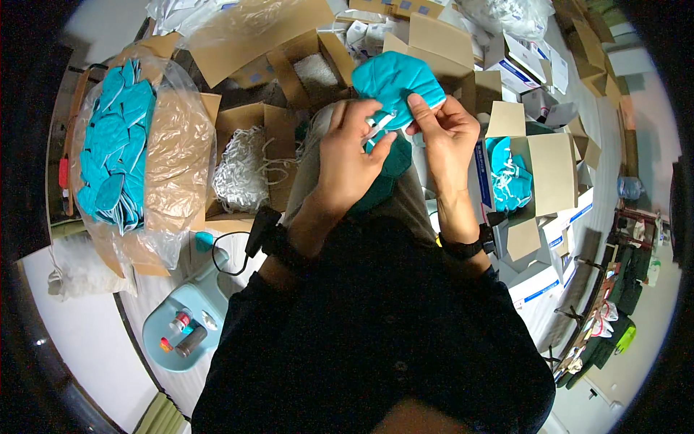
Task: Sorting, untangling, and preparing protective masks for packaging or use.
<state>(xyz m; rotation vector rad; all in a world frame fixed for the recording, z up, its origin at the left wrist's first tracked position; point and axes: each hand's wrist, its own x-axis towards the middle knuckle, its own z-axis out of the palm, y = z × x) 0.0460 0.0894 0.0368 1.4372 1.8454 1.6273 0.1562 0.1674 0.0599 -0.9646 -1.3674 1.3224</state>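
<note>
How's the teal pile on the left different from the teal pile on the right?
The left pile looks bigger; the right pile looks smaller.
The left pile has clear plastic around it; the right pile sits in a cardboard box with no plastic that I can see.
White straps show on the right pile; none show on the left pile.
Both are teal.

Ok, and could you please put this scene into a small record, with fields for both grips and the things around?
Right grip: closed on teal mask
Left grip: at white strap beside the mask; whether pinching, unclear
Below grips: another teal piece
Far left: clear bag with teal pile
Left: strap box, holding loose white straps
Right: mask box, holding teal masks with white straps
</note>
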